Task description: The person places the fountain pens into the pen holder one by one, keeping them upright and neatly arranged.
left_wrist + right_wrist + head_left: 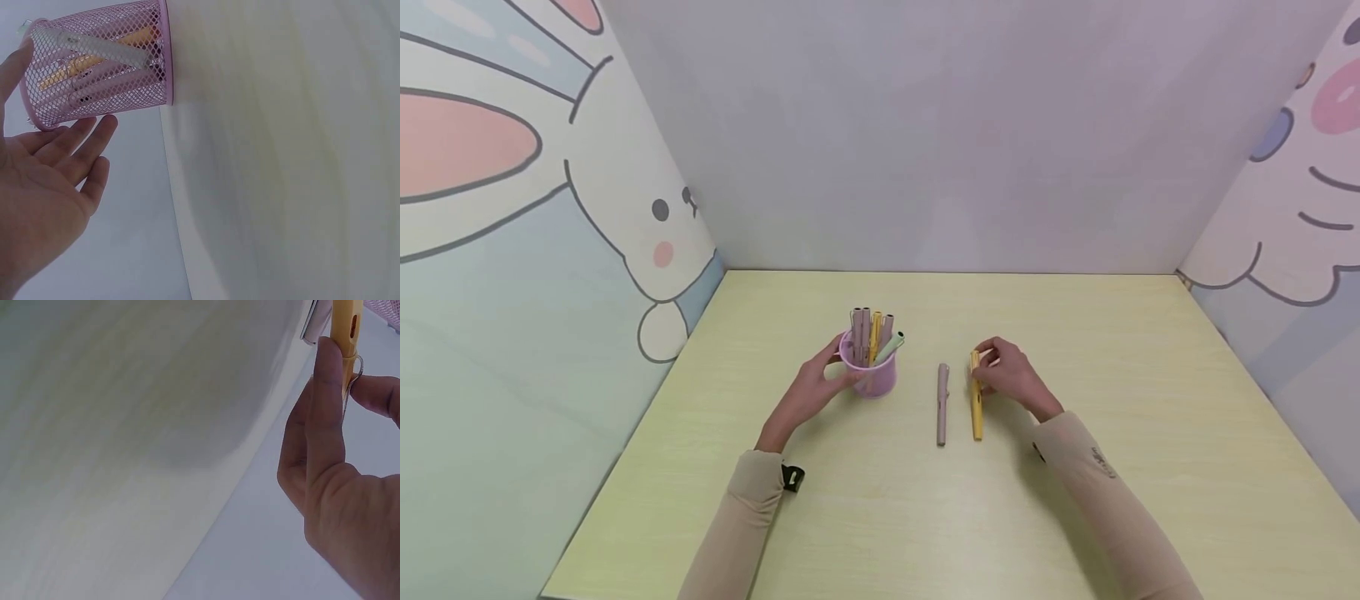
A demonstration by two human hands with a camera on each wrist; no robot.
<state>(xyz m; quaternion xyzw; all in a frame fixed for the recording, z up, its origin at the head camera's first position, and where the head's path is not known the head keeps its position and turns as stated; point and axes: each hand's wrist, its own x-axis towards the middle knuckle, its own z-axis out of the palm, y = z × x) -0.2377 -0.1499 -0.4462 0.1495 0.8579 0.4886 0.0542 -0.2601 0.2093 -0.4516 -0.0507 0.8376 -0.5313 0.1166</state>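
Yellow pen (976,406): slim, clipped cap, lying flat, pinched by right hand (1009,373).
Left hand (811,392): released, fingers straight against pink mesh cup (871,373).

open tabletop (1075,517) all round, taupe pen (942,403) between pen cup (871,375) and yellow pen (976,408)

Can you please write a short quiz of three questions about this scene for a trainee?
1. True or false: the right hand pinches the yellow pen.
2. Which thing do the left hand fingers touch? A) pink cup B) brown pen C) wall
3. Fill in: the brown pen lies on the ____.

Key: 1 true; 2 A; 3 table.
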